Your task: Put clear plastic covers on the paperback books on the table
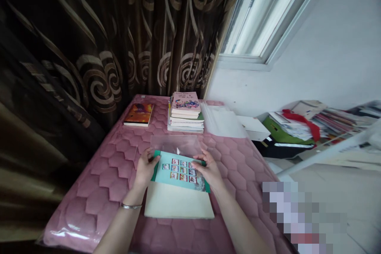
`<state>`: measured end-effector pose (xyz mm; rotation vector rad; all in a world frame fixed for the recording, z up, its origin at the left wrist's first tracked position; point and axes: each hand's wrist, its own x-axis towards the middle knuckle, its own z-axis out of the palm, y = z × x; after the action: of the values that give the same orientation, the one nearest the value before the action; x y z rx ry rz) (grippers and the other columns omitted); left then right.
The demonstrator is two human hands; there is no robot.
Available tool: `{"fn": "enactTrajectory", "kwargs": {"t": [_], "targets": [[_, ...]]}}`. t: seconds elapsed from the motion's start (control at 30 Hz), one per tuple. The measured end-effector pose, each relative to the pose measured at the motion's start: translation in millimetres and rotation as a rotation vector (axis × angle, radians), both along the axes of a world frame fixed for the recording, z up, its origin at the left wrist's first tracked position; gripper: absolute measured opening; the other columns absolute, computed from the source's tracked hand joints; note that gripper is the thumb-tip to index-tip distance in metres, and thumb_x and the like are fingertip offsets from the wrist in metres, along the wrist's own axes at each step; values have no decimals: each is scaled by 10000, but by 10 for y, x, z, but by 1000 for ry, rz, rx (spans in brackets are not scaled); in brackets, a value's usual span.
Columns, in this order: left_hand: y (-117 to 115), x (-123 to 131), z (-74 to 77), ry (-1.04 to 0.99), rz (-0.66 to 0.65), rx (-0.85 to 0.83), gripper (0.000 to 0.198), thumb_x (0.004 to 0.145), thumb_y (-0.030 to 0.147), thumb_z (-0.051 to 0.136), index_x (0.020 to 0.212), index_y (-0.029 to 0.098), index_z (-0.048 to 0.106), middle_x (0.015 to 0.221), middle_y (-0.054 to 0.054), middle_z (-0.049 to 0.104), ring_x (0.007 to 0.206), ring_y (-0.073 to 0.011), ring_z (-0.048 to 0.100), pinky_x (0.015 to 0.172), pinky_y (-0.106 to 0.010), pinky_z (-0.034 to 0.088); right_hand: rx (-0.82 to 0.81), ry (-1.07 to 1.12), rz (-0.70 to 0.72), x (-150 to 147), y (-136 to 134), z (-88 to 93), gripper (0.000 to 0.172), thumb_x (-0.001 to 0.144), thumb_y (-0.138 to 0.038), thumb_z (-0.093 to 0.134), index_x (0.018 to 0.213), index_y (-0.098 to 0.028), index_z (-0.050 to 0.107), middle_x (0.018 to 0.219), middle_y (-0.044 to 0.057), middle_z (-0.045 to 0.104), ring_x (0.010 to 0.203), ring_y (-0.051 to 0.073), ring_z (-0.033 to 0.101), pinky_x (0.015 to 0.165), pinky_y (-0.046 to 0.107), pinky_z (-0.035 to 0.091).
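A teal cover (pixel 175 182) printed with small coloured pictures lies across the upper part of a cream page or book (pixel 178 204). My left hand (pixel 146 168) pinches the left end of the teal cover, thumb on top. At its right end, my right hand (pixel 209 168) grips the cover the same way, with the fingers partly hidden behind. Just beyond both hands, a clear plastic sheet (pixel 175 142) lies flat against the far edge of the cover. I cannot tell whether the cover is attached to the cream pages.
A pink quilted mattress (pixel 110 174) under clear plastic bears everything. Farther back are an orange-and-dark book (pixel 139 114), a stack of books (pixel 186 113) and a pile of clear plastic sleeves (pixel 223 121). Papers and bags (pixel 293 127) crowd the right side, beside a pale slanted bar (pixel 324 151).
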<state>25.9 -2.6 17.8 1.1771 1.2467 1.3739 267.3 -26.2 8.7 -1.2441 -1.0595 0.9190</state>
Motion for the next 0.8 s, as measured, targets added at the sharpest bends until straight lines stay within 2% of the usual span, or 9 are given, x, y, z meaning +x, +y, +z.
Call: {"fn": "enactTrajectory", "kwargs": {"t": [0.1,0.27,0.5,0.7,0.8], "targets": [[-22,27,-6,-13,22,10,391,660,196,728,1019,207,573,864,-23,696,861,-207,650,800,-293,479,-46,42,20,-14,-3,-7,713,544,-322,775,1198,-197,521,818,5,650,681,167,626,640,325,530],[-65,40,-8,-48,48,8,356,693,243,720,1010,210,560,976,-56,684,983,-226,626,874,-308,459,-47,-9,-51,-34,11,-1,658,573,-356,756,1166,-185,528,800,-2,633,650,161,610,639,319,509],[-166,33,75,-100,-12,23,419,668,297,746,1021,191,548,879,-30,671,823,-180,634,767,-266,480,-26,-32,-149,-44,40,18,521,595,-456,729,1001,-181,554,897,53,670,838,220,625,755,351,492],[-159,17,22,-95,-13,20,470,662,362,738,1025,173,507,839,-20,669,774,-168,636,742,-288,493,-108,32,-100,6,-77,150,422,601,-499,733,883,-207,615,812,17,684,775,224,627,681,310,489],[-129,16,-23,-97,4,22,477,650,376,741,1016,170,514,841,-25,669,772,-171,639,731,-290,497,-205,138,6,62,-195,199,406,609,-485,738,898,-214,650,806,19,702,756,235,645,635,305,493]]}}
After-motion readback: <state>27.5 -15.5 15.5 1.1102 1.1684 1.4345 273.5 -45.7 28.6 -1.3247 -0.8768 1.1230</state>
